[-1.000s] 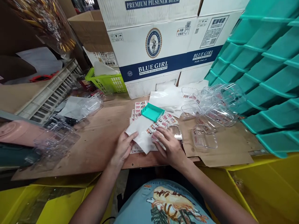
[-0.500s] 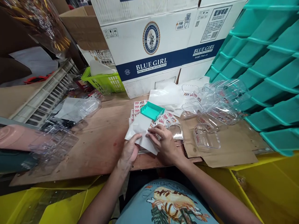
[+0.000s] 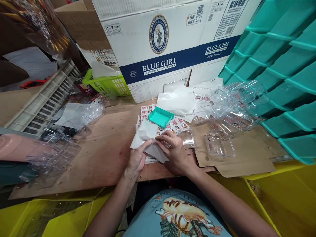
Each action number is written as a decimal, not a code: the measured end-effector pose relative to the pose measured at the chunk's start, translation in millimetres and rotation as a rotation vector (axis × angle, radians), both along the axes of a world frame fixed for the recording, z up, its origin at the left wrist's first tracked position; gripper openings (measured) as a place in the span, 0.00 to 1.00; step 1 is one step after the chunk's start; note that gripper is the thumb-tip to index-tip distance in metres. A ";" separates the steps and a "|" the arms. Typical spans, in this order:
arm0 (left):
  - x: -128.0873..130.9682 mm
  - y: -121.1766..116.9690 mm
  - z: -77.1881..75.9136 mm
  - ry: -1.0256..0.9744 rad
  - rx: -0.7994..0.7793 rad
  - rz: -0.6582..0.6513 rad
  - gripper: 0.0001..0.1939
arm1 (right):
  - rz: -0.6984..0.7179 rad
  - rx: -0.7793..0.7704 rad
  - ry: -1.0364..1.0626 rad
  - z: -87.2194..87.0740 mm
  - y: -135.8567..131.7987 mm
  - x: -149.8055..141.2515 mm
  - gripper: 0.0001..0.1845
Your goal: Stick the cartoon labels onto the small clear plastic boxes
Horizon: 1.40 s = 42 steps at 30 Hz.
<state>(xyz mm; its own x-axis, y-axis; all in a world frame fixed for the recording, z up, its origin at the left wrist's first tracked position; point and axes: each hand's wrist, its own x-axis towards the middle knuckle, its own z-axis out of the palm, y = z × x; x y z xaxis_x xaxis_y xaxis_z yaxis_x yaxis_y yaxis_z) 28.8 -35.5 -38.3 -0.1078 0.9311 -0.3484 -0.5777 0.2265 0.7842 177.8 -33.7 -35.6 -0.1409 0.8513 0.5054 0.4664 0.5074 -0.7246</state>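
A white sheet of paper (image 3: 145, 133), bent and creased, is pinched between thumb and fingers of my left hand (image 3: 137, 158). My right hand (image 3: 174, 148) is closed at the sheet's right side, thumb and fingertips together; whatever small piece they pinch is hidden. Beyond the hands, a shallow teal plastic tray (image 3: 161, 117) rests on printed sticker sheets (image 3: 179, 124) with pink and orange cartoon figures. Just right of my right hand lies a clear plastic case (image 3: 189, 139).
Clear cases with stickers (image 3: 234, 121) are heaped at the right on cardboard (image 3: 244, 161). Stacked teal bins (image 3: 283, 82) rise behind them. A white beer carton (image 3: 160, 49) stands at the back, a green basket (image 3: 106, 84) left of it. Yellow bins (image 3: 291, 194) sit below the table edge.
The paper has bent up a little more in my left hand. Both hands stay close together in nearly the same place; the view has shifted slightly.
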 end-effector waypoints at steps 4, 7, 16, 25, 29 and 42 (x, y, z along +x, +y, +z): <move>0.2 -0.9 -2.4 0.006 -0.021 -0.036 0.26 | -0.003 -0.009 -0.031 0.7 0.3 -4.2 0.08; 0.7 -1.8 -2.1 0.020 -0.001 -0.048 0.26 | -0.004 -0.087 0.053 0.6 2.8 -6.3 0.08; -21.2 7.5 -11.4 0.365 0.096 -0.022 0.32 | -0.220 -0.132 0.448 45.6 17.3 24.7 0.09; -10.3 -29.7 49.4 0.584 0.377 -0.176 0.24 | -0.137 -0.031 0.468 49.3 2.7 24.2 0.09; 17.5 -28.7 63.8 -0.057 0.158 -0.590 0.29 | 0.026 0.121 0.242 45.8 -1.6 31.9 0.14; 50.0 -29.8 47.2 0.262 0.503 -0.365 0.21 | 0.060 -0.442 0.806 36.6 -43.7 29.2 0.07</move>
<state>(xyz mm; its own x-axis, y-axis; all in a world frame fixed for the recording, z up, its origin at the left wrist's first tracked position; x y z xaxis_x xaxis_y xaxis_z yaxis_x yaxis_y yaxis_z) 78.8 -65.3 8.9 0.2226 0.9659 0.1323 -0.3095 -0.0587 0.9491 207.0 -77.4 1.0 0.0626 0.9930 0.1002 -0.2821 0.1139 -0.9526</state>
